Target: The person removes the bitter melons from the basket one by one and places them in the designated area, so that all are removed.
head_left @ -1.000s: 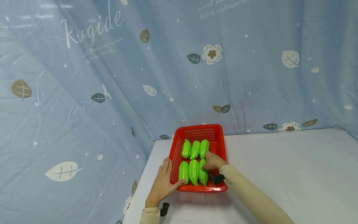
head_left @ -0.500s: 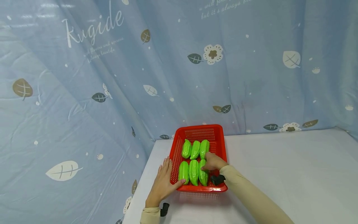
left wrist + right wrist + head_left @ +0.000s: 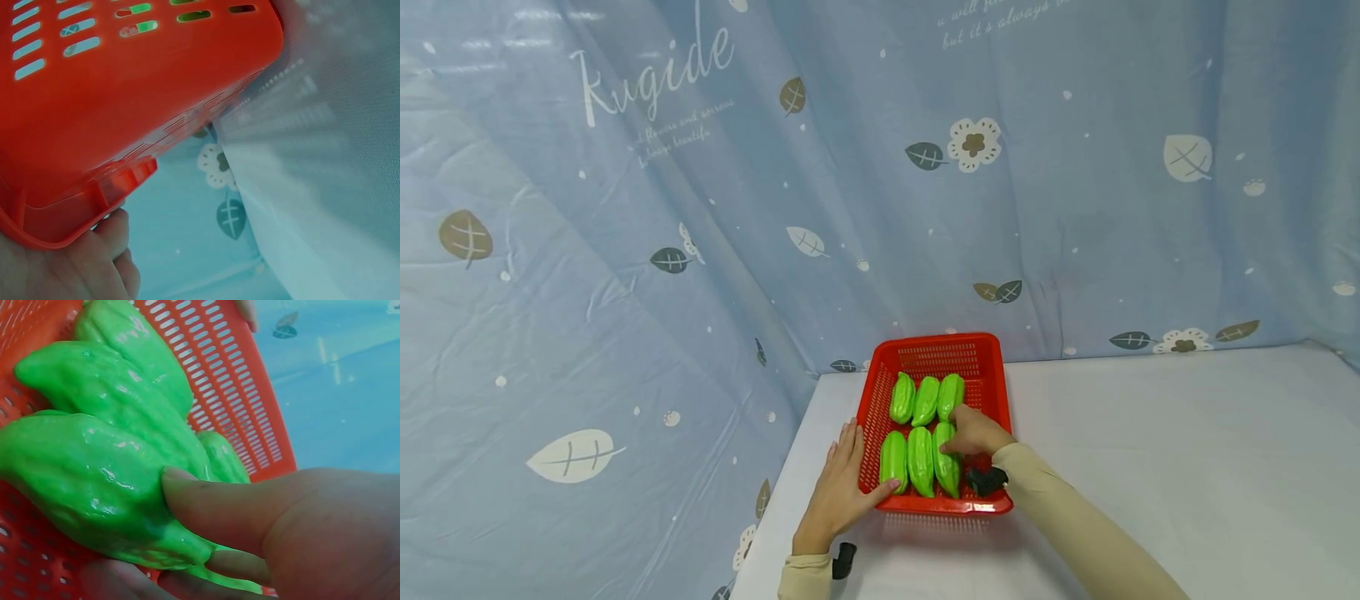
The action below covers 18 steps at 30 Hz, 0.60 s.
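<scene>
Two rows of glossy, ridged green bitter melons lie in a red plastic basket (image 3: pixel 1002 392). My right hand (image 3: pixel 979 432) reaches in from the right and holds the front-right bitter melon (image 3: pixel 947 471). In the right wrist view my thumb presses on top of that bitter melon (image 3: pixel 94 481), with fingers at its lower side. Beside it lie the front-middle bitter melon (image 3: pixel 921 462) and the front-left one (image 3: pixel 893 462). My left hand (image 3: pixel 837 493) rests along the basket's left rim with straight fingers, thumb at the front corner.
The basket stands on a white-covered table (image 3: pixel 1150 467), close to a blue leaf-patterned curtain (image 3: pixel 850 167) behind and to the left. Farther back in the basket lies the second row of bitter melons (image 3: pixel 927 400). White tabletop extends to the right.
The front-right bitter melon has shifted slightly in my right hand, its near end swinging a little to the right. My left hand keeps its place on the basket.
</scene>
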Each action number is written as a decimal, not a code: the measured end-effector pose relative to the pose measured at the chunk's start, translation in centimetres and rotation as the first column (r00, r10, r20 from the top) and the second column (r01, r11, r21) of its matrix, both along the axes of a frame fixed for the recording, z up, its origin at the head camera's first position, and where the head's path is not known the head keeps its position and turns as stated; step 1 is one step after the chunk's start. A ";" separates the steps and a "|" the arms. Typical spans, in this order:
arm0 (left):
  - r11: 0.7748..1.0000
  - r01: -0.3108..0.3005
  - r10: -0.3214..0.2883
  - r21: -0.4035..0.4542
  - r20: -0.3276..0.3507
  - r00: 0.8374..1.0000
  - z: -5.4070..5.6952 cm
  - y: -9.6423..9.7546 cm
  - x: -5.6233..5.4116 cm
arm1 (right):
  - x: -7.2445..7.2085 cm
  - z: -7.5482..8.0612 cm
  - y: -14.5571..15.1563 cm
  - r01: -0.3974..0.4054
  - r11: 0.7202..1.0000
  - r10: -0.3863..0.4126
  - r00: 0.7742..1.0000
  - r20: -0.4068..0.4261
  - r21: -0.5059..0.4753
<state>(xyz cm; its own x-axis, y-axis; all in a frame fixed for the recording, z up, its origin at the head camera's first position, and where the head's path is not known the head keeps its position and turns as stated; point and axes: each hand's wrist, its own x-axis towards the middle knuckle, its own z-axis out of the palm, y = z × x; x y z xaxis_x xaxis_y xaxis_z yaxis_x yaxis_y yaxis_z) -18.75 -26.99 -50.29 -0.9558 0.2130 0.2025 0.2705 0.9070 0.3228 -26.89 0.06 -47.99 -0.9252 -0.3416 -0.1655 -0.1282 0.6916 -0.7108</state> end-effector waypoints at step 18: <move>0.999 -0.003 0.002 0.032 0.022 1.000 0.1 0.1 -0.1 | -0.4 0.1 0.2 0.033 0.996 -0.034 0.999 -0.007 -0.079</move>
